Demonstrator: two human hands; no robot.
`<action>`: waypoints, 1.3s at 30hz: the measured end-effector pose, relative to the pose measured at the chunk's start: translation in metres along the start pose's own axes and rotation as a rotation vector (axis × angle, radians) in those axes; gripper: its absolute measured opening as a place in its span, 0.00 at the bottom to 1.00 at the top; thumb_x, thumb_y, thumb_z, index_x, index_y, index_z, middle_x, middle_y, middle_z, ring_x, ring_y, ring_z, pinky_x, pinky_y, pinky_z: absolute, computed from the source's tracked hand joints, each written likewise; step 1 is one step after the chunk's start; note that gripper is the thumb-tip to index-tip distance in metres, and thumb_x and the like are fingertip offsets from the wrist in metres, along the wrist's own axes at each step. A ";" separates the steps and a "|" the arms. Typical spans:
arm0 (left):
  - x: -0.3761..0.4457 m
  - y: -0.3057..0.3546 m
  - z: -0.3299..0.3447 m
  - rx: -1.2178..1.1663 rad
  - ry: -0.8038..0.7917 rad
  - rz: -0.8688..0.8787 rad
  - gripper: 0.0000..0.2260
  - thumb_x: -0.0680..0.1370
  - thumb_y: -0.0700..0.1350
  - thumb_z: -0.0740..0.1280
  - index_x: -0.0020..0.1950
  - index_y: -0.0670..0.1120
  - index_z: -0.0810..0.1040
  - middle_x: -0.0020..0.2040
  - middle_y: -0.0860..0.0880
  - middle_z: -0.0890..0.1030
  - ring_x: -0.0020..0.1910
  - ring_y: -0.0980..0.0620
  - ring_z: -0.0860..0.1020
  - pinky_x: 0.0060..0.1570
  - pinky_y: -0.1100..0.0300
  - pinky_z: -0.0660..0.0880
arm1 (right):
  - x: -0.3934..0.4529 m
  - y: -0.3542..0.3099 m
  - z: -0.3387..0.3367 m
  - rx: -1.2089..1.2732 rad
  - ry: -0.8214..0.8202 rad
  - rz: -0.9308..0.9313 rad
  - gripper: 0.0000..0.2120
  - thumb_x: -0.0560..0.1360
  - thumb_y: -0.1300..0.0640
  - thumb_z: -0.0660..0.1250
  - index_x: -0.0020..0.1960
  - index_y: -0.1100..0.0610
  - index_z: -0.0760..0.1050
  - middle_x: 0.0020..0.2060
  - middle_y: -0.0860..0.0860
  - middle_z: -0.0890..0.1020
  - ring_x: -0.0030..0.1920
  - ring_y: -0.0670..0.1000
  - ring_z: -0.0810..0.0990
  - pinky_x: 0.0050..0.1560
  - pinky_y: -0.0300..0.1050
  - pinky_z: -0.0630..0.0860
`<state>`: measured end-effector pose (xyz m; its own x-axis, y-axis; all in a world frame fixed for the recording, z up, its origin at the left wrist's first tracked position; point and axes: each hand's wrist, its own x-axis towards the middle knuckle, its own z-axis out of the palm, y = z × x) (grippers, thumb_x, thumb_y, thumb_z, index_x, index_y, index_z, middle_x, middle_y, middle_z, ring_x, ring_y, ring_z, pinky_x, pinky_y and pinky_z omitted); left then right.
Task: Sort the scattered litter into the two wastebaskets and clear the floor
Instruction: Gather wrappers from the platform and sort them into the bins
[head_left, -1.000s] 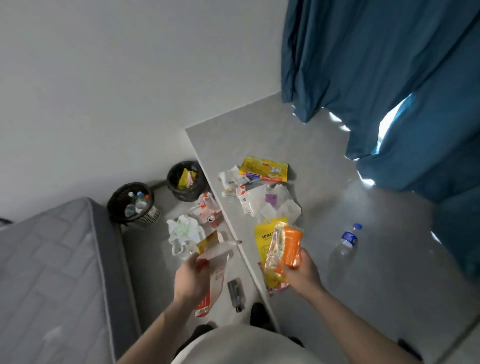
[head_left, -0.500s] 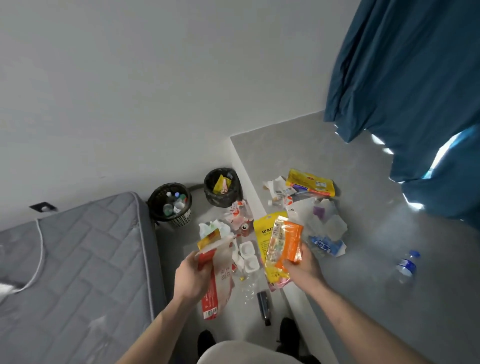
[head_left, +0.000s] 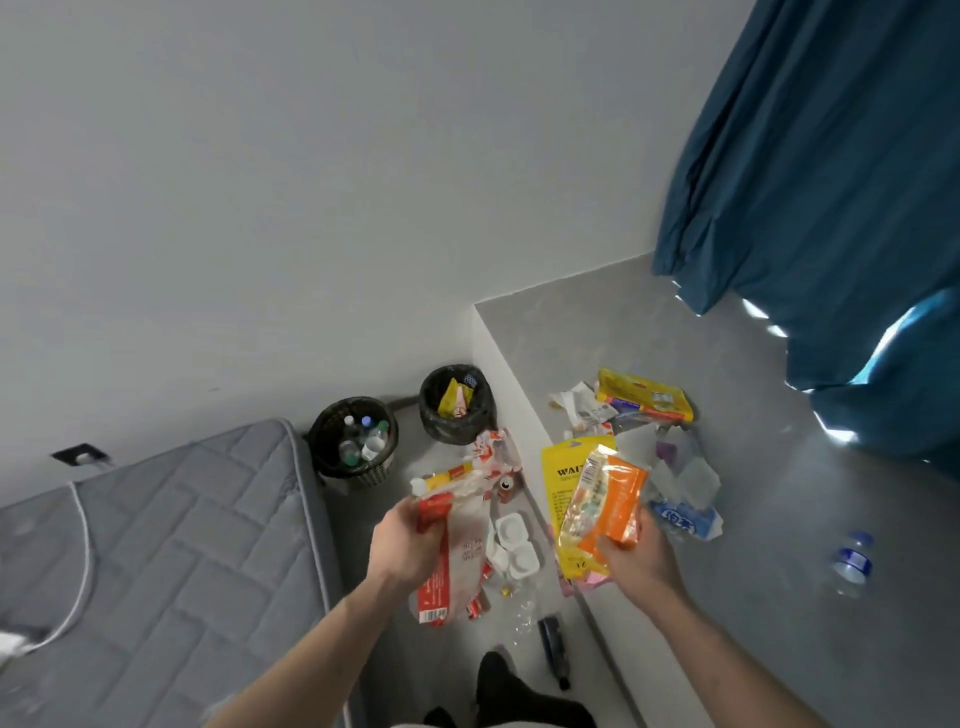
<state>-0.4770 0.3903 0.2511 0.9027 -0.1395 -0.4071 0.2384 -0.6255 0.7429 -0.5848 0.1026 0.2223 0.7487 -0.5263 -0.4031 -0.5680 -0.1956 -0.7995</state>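
Note:
My left hand (head_left: 410, 545) grips a red and white plastic bag (head_left: 457, 561) together with a yellow-striped wrapper (head_left: 452, 477). My right hand (head_left: 631, 558) holds an orange snack packet (head_left: 610, 506) with a yellow pouch (head_left: 563, 478) behind it. Two dark wastebaskets stand by the wall: the left one (head_left: 332, 457) holds plastic bottles, the right one (head_left: 441, 423) holds a yellow wrapper. Litter lies ahead: a yellow package (head_left: 644, 397), white wrappers (head_left: 576, 408), clear sheets (head_left: 685, 475), a blue and white pack (head_left: 685, 522), white yoghurt cups (head_left: 511, 545).
A grey mattress (head_left: 156, 561) with a white cable fills the left. A raised grey platform (head_left: 779, 519) runs along the right, with a water bottle (head_left: 852, 564) on it and blue curtains (head_left: 831, 182) above. A dark object (head_left: 553, 644) lies by my foot.
The view has swung left and up, so the wastebaskets sit nearer the centre. Both hands keep their packets; the left hand has lifted its bag slightly.

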 end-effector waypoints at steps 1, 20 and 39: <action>0.009 0.003 0.000 0.019 -0.008 0.013 0.05 0.80 0.50 0.65 0.48 0.52 0.80 0.40 0.54 0.86 0.36 0.56 0.85 0.42 0.51 0.84 | 0.005 -0.003 0.001 0.013 0.014 0.006 0.16 0.75 0.62 0.74 0.58 0.50 0.74 0.47 0.43 0.82 0.43 0.42 0.82 0.34 0.34 0.75; 0.178 0.029 -0.092 0.052 -0.007 -0.028 0.10 0.81 0.48 0.64 0.45 0.49 0.83 0.38 0.50 0.86 0.34 0.53 0.85 0.42 0.49 0.84 | 0.147 -0.107 0.107 0.004 -0.043 0.015 0.16 0.74 0.56 0.75 0.59 0.49 0.75 0.49 0.44 0.84 0.47 0.46 0.84 0.40 0.42 0.81; 0.329 0.048 -0.149 0.112 -0.106 0.004 0.08 0.82 0.45 0.65 0.47 0.52 0.82 0.36 0.50 0.85 0.30 0.58 0.82 0.27 0.69 0.74 | 0.199 -0.158 0.175 0.003 0.148 0.112 0.20 0.72 0.59 0.76 0.60 0.48 0.75 0.51 0.45 0.84 0.48 0.48 0.83 0.48 0.45 0.79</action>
<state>-0.1157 0.4289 0.2316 0.8591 -0.2188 -0.4626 0.1881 -0.7058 0.6830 -0.2866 0.1739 0.1904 0.6223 -0.6604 -0.4203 -0.6437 -0.1263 -0.7548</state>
